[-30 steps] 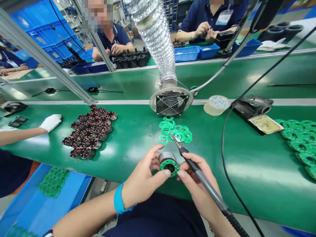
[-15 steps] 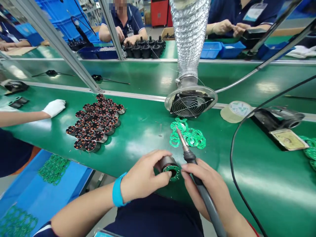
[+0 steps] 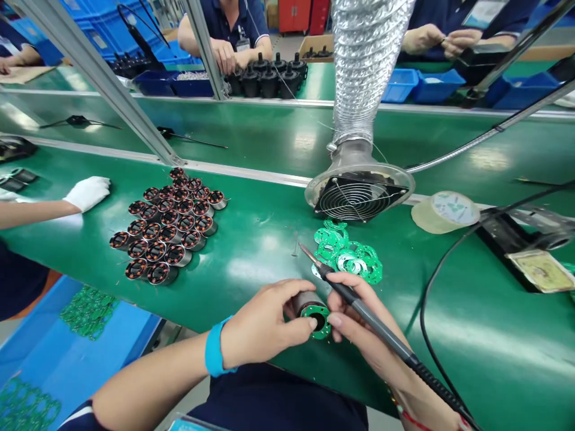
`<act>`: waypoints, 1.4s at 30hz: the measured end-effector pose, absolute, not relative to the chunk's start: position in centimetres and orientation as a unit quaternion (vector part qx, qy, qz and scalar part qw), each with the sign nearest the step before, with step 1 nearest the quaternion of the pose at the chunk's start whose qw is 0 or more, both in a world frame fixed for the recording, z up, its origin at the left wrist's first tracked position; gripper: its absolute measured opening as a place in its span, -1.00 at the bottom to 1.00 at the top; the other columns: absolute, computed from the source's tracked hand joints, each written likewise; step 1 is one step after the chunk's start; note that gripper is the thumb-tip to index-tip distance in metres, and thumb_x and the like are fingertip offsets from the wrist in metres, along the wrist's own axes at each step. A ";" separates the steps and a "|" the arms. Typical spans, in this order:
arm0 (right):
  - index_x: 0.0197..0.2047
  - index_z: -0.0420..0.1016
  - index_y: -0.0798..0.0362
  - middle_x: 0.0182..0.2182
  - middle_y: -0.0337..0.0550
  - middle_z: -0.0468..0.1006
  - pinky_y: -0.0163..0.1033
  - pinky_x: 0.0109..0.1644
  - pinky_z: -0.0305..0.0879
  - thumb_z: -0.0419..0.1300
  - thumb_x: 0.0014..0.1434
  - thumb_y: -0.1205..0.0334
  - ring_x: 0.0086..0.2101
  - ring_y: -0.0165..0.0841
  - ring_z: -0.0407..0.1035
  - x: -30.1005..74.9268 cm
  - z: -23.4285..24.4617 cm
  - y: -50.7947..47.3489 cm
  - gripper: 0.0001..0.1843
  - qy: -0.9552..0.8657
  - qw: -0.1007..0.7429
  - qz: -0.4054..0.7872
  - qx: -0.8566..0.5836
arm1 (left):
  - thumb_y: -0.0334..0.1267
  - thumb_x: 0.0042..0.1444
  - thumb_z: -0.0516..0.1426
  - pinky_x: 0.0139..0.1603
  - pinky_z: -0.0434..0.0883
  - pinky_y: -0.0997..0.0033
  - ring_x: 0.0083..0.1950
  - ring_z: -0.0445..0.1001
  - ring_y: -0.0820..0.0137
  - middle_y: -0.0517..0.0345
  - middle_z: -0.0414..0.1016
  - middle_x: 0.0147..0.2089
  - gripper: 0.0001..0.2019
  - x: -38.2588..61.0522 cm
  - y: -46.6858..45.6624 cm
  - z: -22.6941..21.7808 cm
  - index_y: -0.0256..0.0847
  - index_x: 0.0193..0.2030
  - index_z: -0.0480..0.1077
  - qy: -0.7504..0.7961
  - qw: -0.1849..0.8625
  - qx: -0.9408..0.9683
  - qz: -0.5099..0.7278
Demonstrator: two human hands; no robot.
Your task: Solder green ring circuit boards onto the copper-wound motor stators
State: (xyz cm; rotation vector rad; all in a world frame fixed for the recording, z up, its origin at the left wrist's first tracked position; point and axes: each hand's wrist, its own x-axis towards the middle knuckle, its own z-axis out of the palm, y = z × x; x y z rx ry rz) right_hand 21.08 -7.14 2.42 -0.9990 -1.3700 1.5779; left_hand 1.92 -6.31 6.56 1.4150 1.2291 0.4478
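My left hand (image 3: 269,323) is closed around a metal motor stator (image 3: 305,301), its thumb pressed on the end. A green ring-shaped circuit board (image 3: 321,330) sits on the stator's end that faces me. In my right hand (image 3: 359,317) lies a soldering iron (image 3: 354,299), its tip pointing up and left above the bench. The fingertips of that hand are right beside the green ring. Beyond the iron, a pile of loose green ring boards (image 3: 354,254) rests on the bench.
Rows of stators (image 3: 168,233) stand at the left. A fume extractor (image 3: 357,194) hangs ahead. Right of it are a tape roll (image 3: 444,211) and an iron stand with a sponge (image 3: 541,269). A co-worker's gloved hand (image 3: 87,194) rests left. A blue bin (image 3: 121,335) holds more boards.
The soldering iron has swung so its tip points further left, lying flatter across my right hand. My right fingers have moved to the ring board's edge. The view has shifted slightly.
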 end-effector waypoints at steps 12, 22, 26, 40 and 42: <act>0.26 0.16 -0.11 0.03 -0.04 0.52 -0.12 0.02 0.47 0.22 0.21 0.19 -0.01 -0.22 0.48 21.8 3.1 -8.0 -0.42 -0.751 0.422 0.318 -0.396 | -0.27 -0.02 0.19 -0.27 0.32 0.45 -0.30 0.34 0.46 0.18 0.39 -0.26 -0.63 2.6 -5.3 5.3 -0.23 -0.02 0.45 0.389 0.806 0.404 0.190; 0.07 0.39 -0.10 -0.24 -0.18 0.66 -0.08 0.00 0.37 0.22 0.24 0.11 -0.16 -0.27 0.48 23.4 3.3 -7.8 -0.67 -0.833 0.424 0.165 -0.314 | -0.19 -0.19 0.25 -0.53 0.21 0.55 -0.55 0.40 0.53 0.26 0.43 -0.52 -0.75 4.2 -4.9 4.6 -0.27 -0.35 0.42 0.362 0.884 0.277 0.099; -0.04 0.46 0.00 -0.24 -0.16 0.67 -0.08 0.05 0.32 0.17 0.27 0.20 -0.10 -0.26 0.48 24.9 3.7 -7.7 -0.80 -0.874 0.372 0.048 -0.307 | -0.21 -0.17 0.23 -0.51 0.22 0.54 -0.51 0.41 0.52 0.25 0.44 -0.47 -0.73 4.6 -3.9 5.0 -0.27 -0.29 0.43 0.363 0.873 0.311 0.096; 0.04 0.44 -0.14 -0.29 -0.06 0.65 -0.08 -0.49 0.37 0.04 0.20 -0.24 -0.48 -0.10 0.53 38.6 0.0 1.1 -0.50 -0.668 0.233 0.025 -0.707 | -0.22 0.28 0.12 -0.19 0.51 0.31 -0.18 0.49 0.39 0.04 0.47 -0.07 -0.74 1.9 19.2 3.7 -0.30 0.04 0.36 0.708 0.386 0.513 0.294; 0.13 0.37 -0.08 -0.08 0.05 0.59 0.09 -0.28 0.46 -0.06 0.23 -0.23 -0.23 0.04 0.54 38.3 -0.7 0.2 -0.42 -0.650 0.253 0.019 -0.716 | -0.16 0.28 0.13 -0.07 0.51 0.18 -0.06 0.50 0.30 0.00 0.45 0.03 -0.69 3.0 21.3 3.1 -0.28 0.08 0.36 0.724 0.349 0.533 0.263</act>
